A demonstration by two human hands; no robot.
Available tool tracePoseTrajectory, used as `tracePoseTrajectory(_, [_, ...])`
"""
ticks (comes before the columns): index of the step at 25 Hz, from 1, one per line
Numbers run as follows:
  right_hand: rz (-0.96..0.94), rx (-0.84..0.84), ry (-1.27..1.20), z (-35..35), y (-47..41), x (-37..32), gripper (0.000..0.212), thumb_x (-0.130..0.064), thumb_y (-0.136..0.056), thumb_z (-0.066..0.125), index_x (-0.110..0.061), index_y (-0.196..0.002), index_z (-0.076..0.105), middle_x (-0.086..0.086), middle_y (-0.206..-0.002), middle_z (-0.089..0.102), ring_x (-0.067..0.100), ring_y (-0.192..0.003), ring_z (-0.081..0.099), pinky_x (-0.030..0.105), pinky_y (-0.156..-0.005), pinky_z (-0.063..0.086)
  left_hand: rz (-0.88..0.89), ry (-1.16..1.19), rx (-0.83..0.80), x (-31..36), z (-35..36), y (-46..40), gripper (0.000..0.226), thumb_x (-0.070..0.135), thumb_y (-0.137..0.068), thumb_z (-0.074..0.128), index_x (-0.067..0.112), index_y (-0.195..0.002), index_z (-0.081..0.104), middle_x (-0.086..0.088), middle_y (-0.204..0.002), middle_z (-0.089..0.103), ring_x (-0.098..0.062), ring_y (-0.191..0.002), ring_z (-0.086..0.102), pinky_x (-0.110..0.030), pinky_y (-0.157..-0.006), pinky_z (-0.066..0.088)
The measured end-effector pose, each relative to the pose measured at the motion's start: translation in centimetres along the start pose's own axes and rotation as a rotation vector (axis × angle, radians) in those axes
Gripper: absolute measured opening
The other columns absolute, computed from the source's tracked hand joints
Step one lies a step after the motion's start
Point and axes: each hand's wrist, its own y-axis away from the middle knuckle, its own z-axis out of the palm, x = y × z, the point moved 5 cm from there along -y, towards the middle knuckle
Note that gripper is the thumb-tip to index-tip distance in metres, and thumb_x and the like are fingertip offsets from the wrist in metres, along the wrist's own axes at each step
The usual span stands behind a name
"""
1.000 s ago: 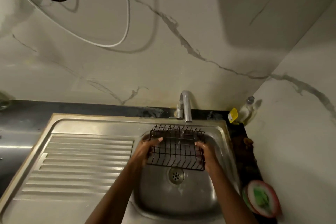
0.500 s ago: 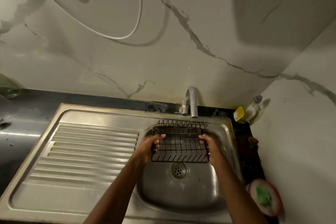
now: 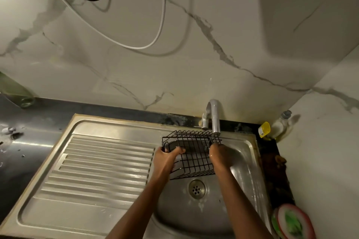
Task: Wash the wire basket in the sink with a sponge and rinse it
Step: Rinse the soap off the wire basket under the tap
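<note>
Black wire basket (image 3: 191, 158) lengthwise left-right

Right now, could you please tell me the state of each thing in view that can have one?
wire basket: held over the sink bowl, under the spout, tilted.
left hand: gripping the basket's left end.
right hand: gripping the basket's right end.
tap: whether water runs, cannot tell.
sink: wet, drain unplugged.
bottle: upright in the corner, capped.
</note>
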Motion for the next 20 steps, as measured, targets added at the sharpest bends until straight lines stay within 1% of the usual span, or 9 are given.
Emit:
tracePoseTrajectory(2, [0.036,-0.006,0.069,0.7,0.9,-1.6,0.078,-0.059,-0.095,0.024,-0.005,-0.149,0.039,0.028,-0.147,0.042,0.043,-0.133,0.043,0.058,-0.113,0.034,-0.001,-0.006,0.077,0.7,-0.4,-0.1,0.049,0.044,-0.061,0.090,0.017,-0.083,0.055,-0.004,-0.070,0.054,-0.016,-0.055,0.048,-0.027,-0.042,0.042])
tracePoseTrajectory(4, [0.013,-0.017,0.123,0.8,2.8,-3.5,0.086,-0.067,-0.098,0.024,-0.006,-0.158,0.013,0.028,-0.162,0.013,0.045,-0.149,0.016,0.057,-0.121,0.013,0.038,-0.031,0.093,1.6,0.0,-0.1,0.049,0.045,-0.061,0.089,0.015,-0.086,0.059,-0.005,-0.075,0.060,-0.015,-0.060,0.052,-0.024,-0.043,0.043])
tracePoseTrajectory(7, [-0.173,-0.055,0.098,1.6,5.6,-5.3,0.085,-0.066,-0.099,0.022,-0.009,-0.160,0.005,0.022,-0.166,0.002,0.041,-0.153,0.003,0.054,-0.124,0.005,0.077,-0.079,0.088,2.1,0.9,0.3,0.063,0.053,-0.060,0.087,0.014,-0.103,0.063,-0.007,-0.090,0.066,-0.017,-0.073,0.060,-0.022,-0.050,0.048])
tracePoseTrajectory(9, [-0.333,-0.052,0.078,2.2,6.9,-5.5,0.078,-0.063,-0.101,0.027,-0.013,-0.159,0.016,0.020,-0.165,0.012,0.038,-0.152,0.011,0.055,-0.123,0.013,0.069,-0.065,0.091,1.8,1.0,0.1,0.071,0.058,-0.059,0.087,0.012,-0.108,0.064,-0.005,-0.092,0.065,-0.017,-0.075,0.060,-0.023,-0.051,0.047])
tracePoseTrajectory(10, [-0.409,-0.006,0.055,2.0,6.9,-5.1,0.070,-0.059,-0.101,0.031,-0.015,-0.156,0.028,0.020,-0.161,0.024,0.036,-0.149,0.024,0.052,-0.119,0.024,0.061,-0.065,0.090,1.7,1.0,0.0,0.073,0.059,-0.058,0.088,0.012,-0.109,0.064,-0.004,-0.092,0.065,-0.016,-0.075,0.060,-0.024,-0.051,0.047])
tracePoseTrajectory(12, [-0.535,0.155,-0.057,0.4,6.3,-4.1,0.039,-0.047,-0.101,0.045,-0.023,-0.131,0.052,0.015,-0.136,0.050,0.027,-0.120,0.055,0.036,-0.092,0.050,0.052,-0.065,0.056,2.1,0.9,0.3,0.072,0.054,-0.057,0.091,0.012,-0.107,0.063,-0.003,-0.088,0.063,-0.016,-0.071,0.057,-0.024,-0.049,0.046])
tracePoseTrajectory(14, [-0.582,0.243,-0.151,-1.0,4.7,-2.6,0.013,-0.038,-0.098,0.054,-0.026,-0.103,0.058,0.005,-0.108,0.060,0.017,-0.087,0.061,0.026,-0.065,0.052,0.036,-0.058,-0.019,2.4,0.8,0.7,0.066,0.047,-0.057,0.093,0.009,-0.103,0.065,-0.005,-0.079,0.062,-0.015,-0.060,0.052,-0.023,-0.043,0.042])
tracePoseTrajectory(17, [-0.513,0.241,-0.140,-2.2,1.1,0.4,0.018,-0.033,-0.096,0.058,-0.030,-0.078,0.055,-0.006,-0.074,0.061,0.015,-0.067,0.060,0.026,-0.057,0.046,0.009,-0.058,-0.068,1.7,0.4,1.0,0.054,0.039,-0.061,0.094,0.005,-0.094,0.069,-0.006,-0.066,0.059,-0.012,-0.045,0.045,-0.023,-0.039,0.037])
tracePoseTrajectory(20, [-0.464,0.301,-0.058,-2.1,2.1,-0.1,0.014,-0.028,-0.096,0.062,-0.028,-0.083,0.058,-0.004,-0.083,0.066,0.012,-0.074,0.061,0.018,-0.060,0.038,-0.007,-0.063,-0.060,1.4,0.4,0.8,0.053,0.040,-0.062,0.093,0.003,-0.092,0.069,-0.007,-0.064,0.055,-0.011,-0.043,0.043,-0.024,-0.038,0.035])
